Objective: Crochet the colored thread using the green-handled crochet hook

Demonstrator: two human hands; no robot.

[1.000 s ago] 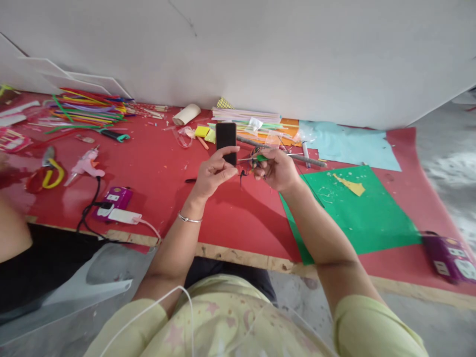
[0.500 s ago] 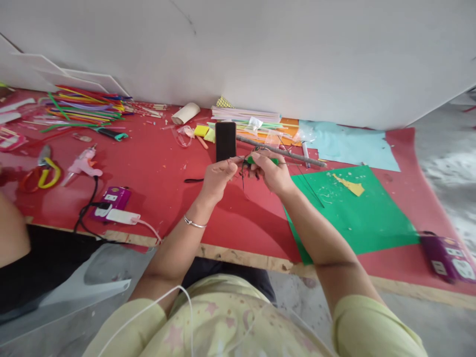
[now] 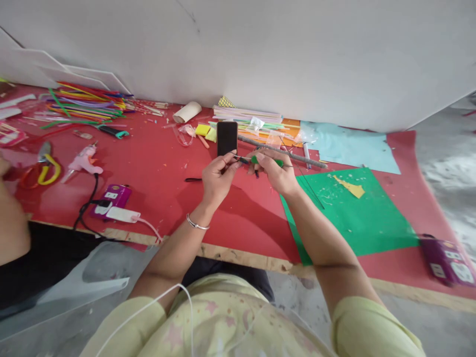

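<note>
Hands meet over the red mat point(image 3: 156, 163), just in front of the black phone point(image 3: 226, 138) that stands upright behind them. The left hand point(image 3: 216, 177) is closed in a pinch, thumb and forefinger tips nipped on the near end of a thin wire stem point(image 3: 243, 159). The right hand point(image 3: 275, 172) is closed too, fingers curled over the other end, where a bit of green wrap point(image 3: 266, 160) shows between the fingertips.

So the stem lies across, left to right, its long axis roughly level and parallel to the mat's front edge, held in the air and clear of the surface. Both hands are on it, one at each end, with only a short bare stretch between them. A small dark red scrap hangs below that stretch; it is too small to say what it is.

Which hand is nearer the middle? The left, by a hair: its fingertips reach in toward the gap, while the right holds farther out along the green part.

A long grey rod point(image 3: 282, 151) lies beyond the right hand, slanting away to the right, near but apart from the fingers. The green paper sheet point(image 3: 353, 218) sits under the right forearm, and a pink glue gun point(image 3: 82, 161) rests well off to the left.
</note>
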